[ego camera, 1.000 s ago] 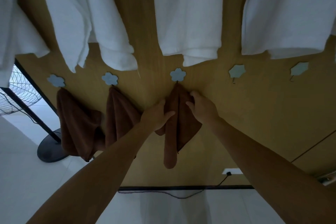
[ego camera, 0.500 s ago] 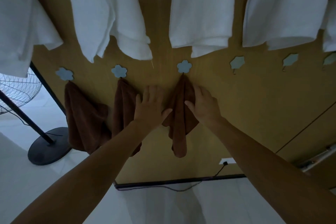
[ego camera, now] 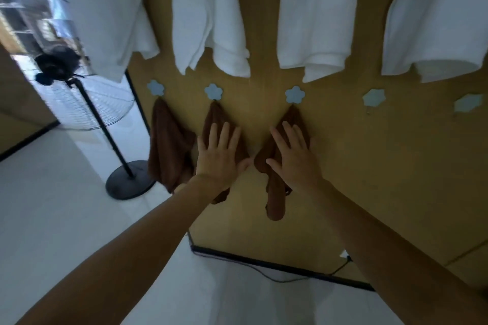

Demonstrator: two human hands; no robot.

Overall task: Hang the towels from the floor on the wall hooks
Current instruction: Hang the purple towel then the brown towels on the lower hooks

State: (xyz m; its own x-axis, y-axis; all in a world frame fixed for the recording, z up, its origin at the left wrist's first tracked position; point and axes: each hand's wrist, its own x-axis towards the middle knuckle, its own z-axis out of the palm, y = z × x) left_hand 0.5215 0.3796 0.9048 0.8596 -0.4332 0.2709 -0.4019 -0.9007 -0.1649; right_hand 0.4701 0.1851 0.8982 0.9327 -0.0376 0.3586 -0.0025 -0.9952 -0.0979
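Up on the wooden wall (ego camera: 343,166), head view: three brown towels already hang from blue flower hooks. Left hand (ego camera: 220,158) lies flat, fingers spread, on the middle brown towel (ego camera: 215,115). Right hand (ego camera: 293,158), fingers splayed too and gripping nothing, presses the third brown towel (ego camera: 274,200) under its flower hook (ego camera: 295,94). That one looks lopsided with a long tail, so I reckon a dragging palm could tug it off. Two empty hooks (ego camera: 373,97) sit further right, and no floor towels are visible.

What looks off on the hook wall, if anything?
Only the right brown towel: it hangs bunched, one long tail drooping below the left brown towel and middle brown towel. Nothing torn or fallen.
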